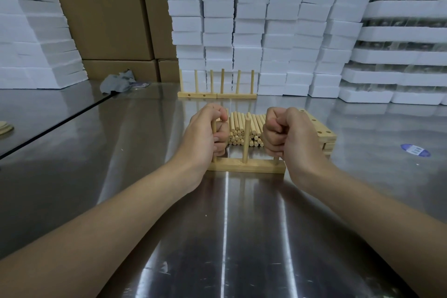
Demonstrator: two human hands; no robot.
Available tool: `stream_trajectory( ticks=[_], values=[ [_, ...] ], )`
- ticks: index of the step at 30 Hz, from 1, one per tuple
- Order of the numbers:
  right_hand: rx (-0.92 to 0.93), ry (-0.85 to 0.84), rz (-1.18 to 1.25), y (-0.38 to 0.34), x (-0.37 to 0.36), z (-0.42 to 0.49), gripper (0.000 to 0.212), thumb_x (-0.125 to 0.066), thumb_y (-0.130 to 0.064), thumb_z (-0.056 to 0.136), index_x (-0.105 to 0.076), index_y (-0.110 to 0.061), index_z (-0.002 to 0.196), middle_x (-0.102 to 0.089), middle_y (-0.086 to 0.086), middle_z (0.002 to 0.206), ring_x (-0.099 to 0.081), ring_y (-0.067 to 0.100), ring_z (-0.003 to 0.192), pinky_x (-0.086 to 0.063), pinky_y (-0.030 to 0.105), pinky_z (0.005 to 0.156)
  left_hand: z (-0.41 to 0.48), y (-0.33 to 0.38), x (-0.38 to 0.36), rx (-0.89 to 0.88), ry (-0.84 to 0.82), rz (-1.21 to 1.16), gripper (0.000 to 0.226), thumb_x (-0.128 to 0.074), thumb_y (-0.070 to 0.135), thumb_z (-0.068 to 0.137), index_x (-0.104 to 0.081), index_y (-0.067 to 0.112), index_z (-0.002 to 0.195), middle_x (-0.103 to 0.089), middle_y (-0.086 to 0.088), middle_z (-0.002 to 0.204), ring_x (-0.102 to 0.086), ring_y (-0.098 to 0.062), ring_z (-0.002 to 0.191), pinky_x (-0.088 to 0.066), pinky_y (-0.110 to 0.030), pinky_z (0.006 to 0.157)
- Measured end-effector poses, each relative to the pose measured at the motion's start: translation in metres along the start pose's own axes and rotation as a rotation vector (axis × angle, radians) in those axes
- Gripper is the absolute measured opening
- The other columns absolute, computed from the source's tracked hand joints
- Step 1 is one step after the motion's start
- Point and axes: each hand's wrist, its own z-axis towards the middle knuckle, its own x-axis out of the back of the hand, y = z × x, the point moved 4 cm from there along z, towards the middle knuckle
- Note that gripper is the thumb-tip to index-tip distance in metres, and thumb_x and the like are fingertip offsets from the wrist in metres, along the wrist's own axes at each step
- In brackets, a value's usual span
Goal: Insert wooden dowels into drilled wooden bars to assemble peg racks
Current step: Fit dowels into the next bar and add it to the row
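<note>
Left hand (205, 135) holds left dowel (214, 128), right hand (287, 138) right dowel (276, 160), upright in bar (246, 167).

Bare forearms reach from both lower corners to mid-frame; the left hand (205, 133) curls round the left dowel (214, 129), the right hand (287, 133) clenches the right dowel (276, 160).

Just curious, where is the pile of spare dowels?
Head view, centre: the dowel pile lies behind the bar, between the left hand and right hand.

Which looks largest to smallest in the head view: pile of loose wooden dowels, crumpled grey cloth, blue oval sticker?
1-2. pile of loose wooden dowels and crumpled grey cloth: alike, cloth farther off, unranked.
3. blue oval sticker.
</note>
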Motion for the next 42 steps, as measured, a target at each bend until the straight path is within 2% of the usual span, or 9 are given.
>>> stream_trajectory(
  ticks=[5,17,24,30,34,36,38,42],
  values=[
    [0.002,-0.004,0.022,0.0024,-0.0013,0.0009,0.025,-0.031,-0.017,0.077,-0.034,-0.026,0.054,-0.023,-0.006,0.048,-0.015,0.013,0.044,-0.017,0.019,0.044,0.0006,-0.0007,0.001,-0.015,-0.007,0.052,0.031,-0.028,0.015,0.108,-0.046,0.016,0.083,-0.026,0.005,0.054,-0.019,-0.011,0.049,-0.012,-0.038,0.059],
    [-0.002,-0.029,0.01,0.003,-0.0002,0.0028,0.022,-0.031,-0.014,0.075,-0.03,-0.025,0.057,-0.022,-0.005,0.049,-0.014,0.013,0.045,-0.016,0.019,0.046,0.0008,0.0015,-0.0007,-0.012,-0.04,0.058,0.031,-0.029,0.013,0.105,-0.041,0.015,0.077,-0.023,0.001,0.058,-0.015,-0.015,0.054,-0.011,-0.038,0.058],
    [-0.025,-0.073,0.032,0.0049,0.0011,0.001,0.021,-0.033,-0.018,0.077,-0.031,-0.025,0.057,-0.023,-0.006,0.049,-0.014,0.013,0.044,-0.015,0.02,0.045,-0.0013,0.0025,-0.0012,-0.003,-0.039,0.062,0.032,-0.029,0.014,0.106,-0.041,0.015,0.076,-0.02,0.0,0.059,-0.018,-0.012,0.048,-0.016,-0.03,0.051],
    [-0.018,-0.061,0.072,0.0072,0.0016,0.0006,0.023,-0.034,-0.023,0.082,-0.025,-0.024,0.061,-0.02,-0.005,0.05,-0.013,0.013,0.045,-0.016,0.02,0.044,-0.0023,0.0013,-0.0001,-0.005,-0.08,0.002,0.028,-0.03,0.022,0.101,-0.039,0.016,0.075,-0.015,-0.002,0.066,-0.014,-0.014,0.054,-0.009,-0.038,0.06],
    [-0.021,0.01,0.039,0.0064,0.0003,-0.0023,0.041,-0.048,-0.03,0.089,-0.028,-0.029,0.054,-0.02,-0.006,0.049,-0.014,0.016,0.045,-0.017,0.023,0.045,-0.0016,0.0,-0.001,-0.017,-0.1,-0.02,0.019,-0.038,0.032,0.081,-0.036,0.017,0.07,-0.017,-0.001,0.062,-0.015,-0.012,0.051,-0.01,-0.035,0.058],
    [0.02,0.04,-0.055,0.0049,-0.0014,-0.003,0.05,-0.059,-0.024,0.091,-0.03,-0.029,0.051,-0.021,-0.005,0.051,-0.017,0.017,0.045,-0.018,0.025,0.046,-0.0005,-0.0027,-0.0012,-0.012,-0.09,-0.013,0.025,-0.035,0.03,0.089,-0.033,0.018,0.067,-0.02,0.002,0.058,-0.015,-0.011,0.049,-0.01,-0.034,0.056],
    [0.043,0.069,-0.106,0.0049,-0.0021,-0.0022,0.054,-0.065,-0.017,0.09,-0.03,-0.028,0.05,-0.022,-0.005,0.051,-0.02,0.015,0.043,-0.024,0.021,0.044,0.0008,-0.0044,-0.0009,0.002,-0.08,0.004,0.032,-0.029,0.024,0.098,-0.032,0.019,0.066,-0.021,0.004,0.057,-0.014,-0.011,0.05,-0.009,-0.034,0.055],
    [0.06,0.076,-0.14,0.0058,-0.0017,-0.0005,0.051,-0.067,-0.014,0.082,-0.03,-0.026,0.05,-0.023,-0.006,0.052,-0.022,0.015,0.045,-0.027,0.019,0.044,0.0017,-0.0021,-0.0002,0.037,-0.081,0.017,0.035,-0.025,0.022,0.099,-0.031,0.02,0.064,-0.021,0.004,0.056,-0.013,-0.013,0.051,-0.01,-0.033,0.054]
  ],
)
